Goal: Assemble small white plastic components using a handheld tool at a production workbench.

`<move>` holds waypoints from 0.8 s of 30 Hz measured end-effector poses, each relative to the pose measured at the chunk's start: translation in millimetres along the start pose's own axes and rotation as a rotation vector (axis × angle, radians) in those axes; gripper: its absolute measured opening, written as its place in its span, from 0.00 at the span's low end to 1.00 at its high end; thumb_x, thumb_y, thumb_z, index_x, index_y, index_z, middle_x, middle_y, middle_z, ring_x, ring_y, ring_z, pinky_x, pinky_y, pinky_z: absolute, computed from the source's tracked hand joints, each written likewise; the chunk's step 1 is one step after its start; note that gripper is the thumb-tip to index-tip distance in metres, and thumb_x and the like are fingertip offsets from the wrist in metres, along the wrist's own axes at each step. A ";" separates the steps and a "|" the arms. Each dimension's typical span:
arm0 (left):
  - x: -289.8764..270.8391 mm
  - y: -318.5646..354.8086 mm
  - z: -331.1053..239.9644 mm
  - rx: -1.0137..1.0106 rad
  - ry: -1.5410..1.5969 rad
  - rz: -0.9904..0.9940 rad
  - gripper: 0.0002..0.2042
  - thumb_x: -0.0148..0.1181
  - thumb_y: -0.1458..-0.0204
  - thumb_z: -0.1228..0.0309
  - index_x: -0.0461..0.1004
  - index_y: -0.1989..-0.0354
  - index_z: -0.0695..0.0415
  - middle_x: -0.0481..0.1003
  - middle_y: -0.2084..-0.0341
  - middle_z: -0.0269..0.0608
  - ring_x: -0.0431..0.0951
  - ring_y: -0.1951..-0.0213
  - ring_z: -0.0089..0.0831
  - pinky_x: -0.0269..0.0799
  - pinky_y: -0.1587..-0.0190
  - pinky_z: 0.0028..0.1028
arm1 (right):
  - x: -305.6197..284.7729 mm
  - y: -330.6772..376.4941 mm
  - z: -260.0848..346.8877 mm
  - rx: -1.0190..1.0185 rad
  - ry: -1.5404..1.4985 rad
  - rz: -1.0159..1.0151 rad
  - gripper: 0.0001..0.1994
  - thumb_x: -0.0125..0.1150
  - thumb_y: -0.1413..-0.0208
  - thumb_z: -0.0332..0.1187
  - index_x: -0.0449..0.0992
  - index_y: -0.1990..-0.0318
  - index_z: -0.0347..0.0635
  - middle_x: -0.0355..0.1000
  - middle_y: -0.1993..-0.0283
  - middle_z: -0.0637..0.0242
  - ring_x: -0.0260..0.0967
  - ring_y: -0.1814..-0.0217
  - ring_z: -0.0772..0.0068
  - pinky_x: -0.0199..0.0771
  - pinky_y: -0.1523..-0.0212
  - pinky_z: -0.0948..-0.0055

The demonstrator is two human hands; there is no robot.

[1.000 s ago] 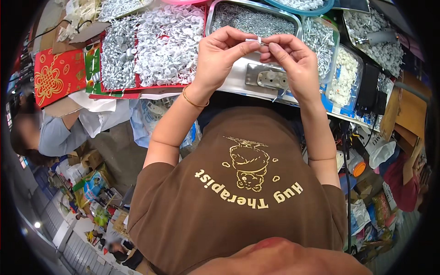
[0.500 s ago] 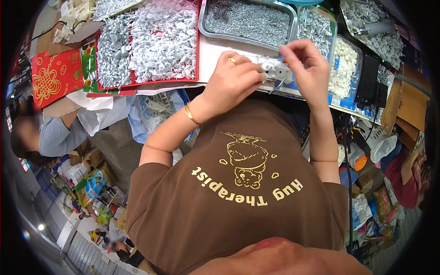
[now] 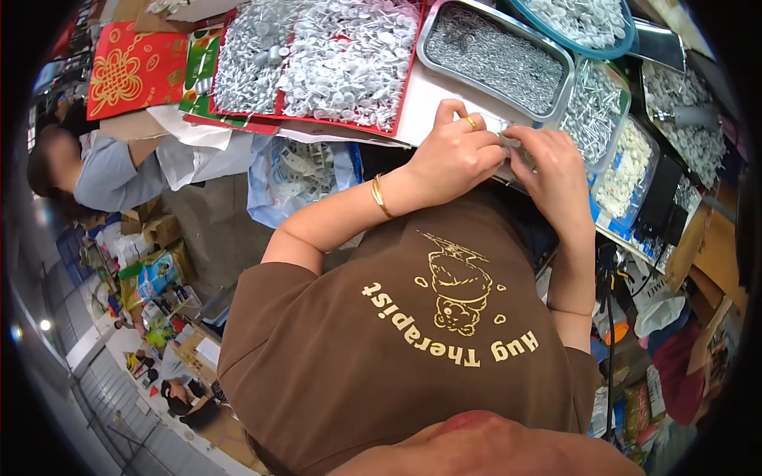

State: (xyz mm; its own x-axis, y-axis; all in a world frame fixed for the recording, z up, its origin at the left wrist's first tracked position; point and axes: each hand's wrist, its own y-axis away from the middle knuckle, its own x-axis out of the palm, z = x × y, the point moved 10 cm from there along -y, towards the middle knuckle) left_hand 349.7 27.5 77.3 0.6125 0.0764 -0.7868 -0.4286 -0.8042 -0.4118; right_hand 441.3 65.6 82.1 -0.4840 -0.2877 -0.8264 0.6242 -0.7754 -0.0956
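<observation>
Close together at the white table edge, my left hand (image 3: 460,155) and my right hand (image 3: 553,170) meet at their fingertips. The left hand, with a gold ring and bangle, has its thumb and fingers pinched. My right fingers are curled in a pinch against it. A small pale piece (image 3: 494,125) shows just behind the left fingers; the hands hide most of what they grip. Just beyond them stands a metal tray (image 3: 422,46) full of small silver screws. Right of it is a clear tub of longer screws (image 3: 591,115).
At left, a red box (image 3: 409,89) holds white round-headed pieces and grey nails. A teal bowl (image 3: 586,52) stands at the far right, near cream parts (image 3: 627,170). A plastic bag (image 3: 266,186) hangs below the table edge. Another person's sleeve (image 3: 119,178) is at left.
My view has turned, so the trays sit further right. The right hand, apart and raised before, has come down against the left fingers. The pale plastic piece with round parts is now mostly covered.
</observation>
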 end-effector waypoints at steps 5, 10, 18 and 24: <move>-12.6 -7.1 16.4 -0.221 0.000 -0.059 0.06 0.72 0.59 0.68 0.79 0.74 0.49 0.76 0.66 0.26 0.73 0.57 0.30 0.54 0.49 0.41 | 1.9 -10.5 -2.3 0.037 0.012 0.073 0.11 0.67 0.51 0.26 0.77 0.58 0.42 0.78 0.64 0.59 0.76 0.60 0.54 0.73 0.57 0.60; 3.8 -16.4 29.9 -0.255 0.055 0.102 0.07 0.73 0.58 0.67 0.81 0.72 0.50 0.76 0.64 0.27 0.73 0.55 0.32 0.53 0.47 0.42 | 5.6 -17.4 -12.5 0.091 -0.057 0.204 0.09 0.66 0.50 0.26 0.76 0.60 0.40 0.79 0.64 0.57 0.77 0.61 0.52 0.74 0.59 0.58; -153.8 20.8 201.0 -0.511 -0.762 -0.321 0.11 0.65 0.50 0.55 0.84 0.68 0.47 0.79 0.60 0.40 0.75 0.56 0.42 0.59 0.51 0.50 | -34.8 0.3 -17.7 0.093 -0.151 -0.160 0.17 0.67 0.45 0.27 0.79 0.48 0.41 0.80 0.58 0.60 0.78 0.56 0.63 0.75 0.54 0.67; -204.0 69.6 331.8 -0.847 -1.094 -0.134 0.18 0.64 0.52 0.42 0.87 0.63 0.39 0.82 0.62 0.41 0.78 0.54 0.49 0.64 0.56 0.53 | -76.1 13.3 -81.3 0.229 -0.175 -0.401 0.11 0.67 0.42 0.28 0.81 0.53 0.37 0.81 0.59 0.62 0.78 0.59 0.74 0.76 0.56 0.74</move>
State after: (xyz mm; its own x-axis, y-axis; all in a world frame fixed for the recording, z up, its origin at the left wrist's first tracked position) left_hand -25.5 151.6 56.5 -0.3771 0.2816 -0.8823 0.3614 -0.8324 -0.4202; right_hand 536.3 123.0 98.6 -0.7666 -0.0160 -0.6419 0.2260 -0.9425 -0.2463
